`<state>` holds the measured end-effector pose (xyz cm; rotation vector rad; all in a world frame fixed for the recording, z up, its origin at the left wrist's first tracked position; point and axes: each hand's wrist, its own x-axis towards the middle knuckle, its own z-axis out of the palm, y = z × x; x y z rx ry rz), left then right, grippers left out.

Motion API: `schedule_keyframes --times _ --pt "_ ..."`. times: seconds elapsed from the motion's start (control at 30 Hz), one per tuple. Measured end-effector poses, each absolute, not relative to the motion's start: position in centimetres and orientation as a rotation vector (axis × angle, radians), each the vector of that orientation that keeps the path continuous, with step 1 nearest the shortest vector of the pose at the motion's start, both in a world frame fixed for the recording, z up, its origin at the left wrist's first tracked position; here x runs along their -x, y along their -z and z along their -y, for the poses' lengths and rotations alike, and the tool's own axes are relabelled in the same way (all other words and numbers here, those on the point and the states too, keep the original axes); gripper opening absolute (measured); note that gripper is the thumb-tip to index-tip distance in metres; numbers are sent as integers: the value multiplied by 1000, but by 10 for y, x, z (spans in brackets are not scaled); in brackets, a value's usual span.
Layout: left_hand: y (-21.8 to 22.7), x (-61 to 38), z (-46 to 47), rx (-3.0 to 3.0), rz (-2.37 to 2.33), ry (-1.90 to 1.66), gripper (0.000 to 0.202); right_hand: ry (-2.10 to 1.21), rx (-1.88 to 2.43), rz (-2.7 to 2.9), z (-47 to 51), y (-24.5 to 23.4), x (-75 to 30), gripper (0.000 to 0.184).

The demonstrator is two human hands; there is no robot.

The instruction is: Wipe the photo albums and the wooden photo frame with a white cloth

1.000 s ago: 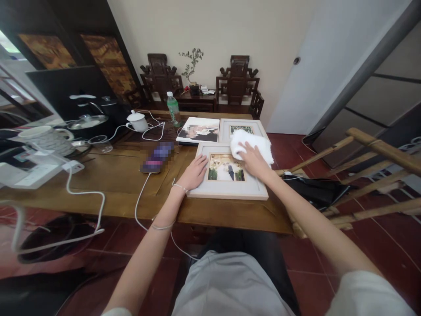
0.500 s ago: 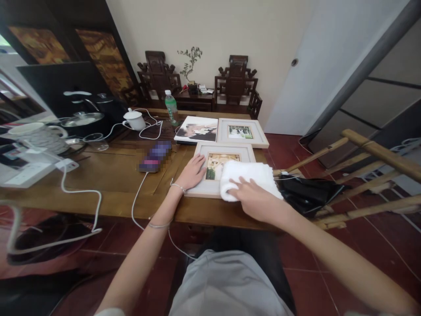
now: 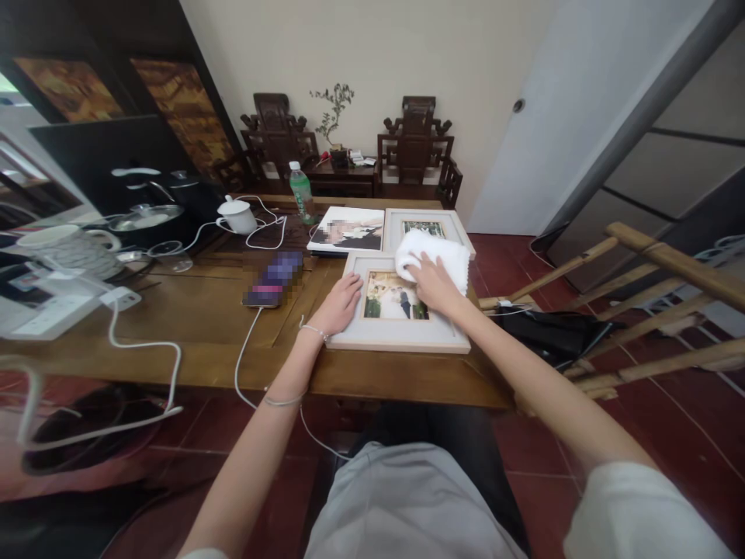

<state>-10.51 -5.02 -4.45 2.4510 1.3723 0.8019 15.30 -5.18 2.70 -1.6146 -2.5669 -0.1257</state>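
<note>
A light wooden photo frame (image 3: pixel 401 338) lies flat on the wooden table (image 3: pixel 192 326) in front of me. My left hand (image 3: pixel 341 301) rests open and flat on its left edge. My right hand (image 3: pixel 431 284) presses a folded white cloth (image 3: pixel 434 252) against the frame's top right corner, fingers on the cloth. A second framed photo (image 3: pixel 424 227) and an unframed print (image 3: pixel 348 228) lie just behind.
A phone (image 3: pixel 273 279) on a white cable lies left of the frame. Further left are a white teapot (image 3: pixel 237 215), a green bottle (image 3: pixel 300 192), a power strip (image 3: pixel 70 307) and cookware. Bamboo poles (image 3: pixel 640 310) and a black bag (image 3: pixel 547 334) stand at the right.
My right hand slid the cloth from the frame's top right down to its near right corner, then back up to the top right. The left hand stayed on the frame.
</note>
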Motion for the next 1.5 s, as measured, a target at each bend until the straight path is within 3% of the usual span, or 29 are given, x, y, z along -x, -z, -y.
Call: schedule_keyframes --times 0.17,0.5,0.63,0.77,0.9,1.13,1.5 --pt "43 104 51 -2429 -1375 -795 50 125 1659 2625 38 -28 -146 60" --pt "44 102 48 -2450 -1399 -716 56 -259 1420 3034 161 -69 -130 62" --pt "41 101 51 -2449 -1415 -688 58 -208 1354 3035 179 -68 -116 62" --pt "39 101 54 -2447 -1384 -728 54 -185 1293 2939 147 -43 -115 64" --pt "39 102 55 -2419 -1352 -759 54 46 1432 2751 86 -24 -130 64" --pt "38 104 56 -2394 -1334 -764 54 135 1618 2619 33 -22 -126 61" --pt "35 99 57 -2354 -1371 -824 59 -286 1300 3044 163 -62 -106 65"
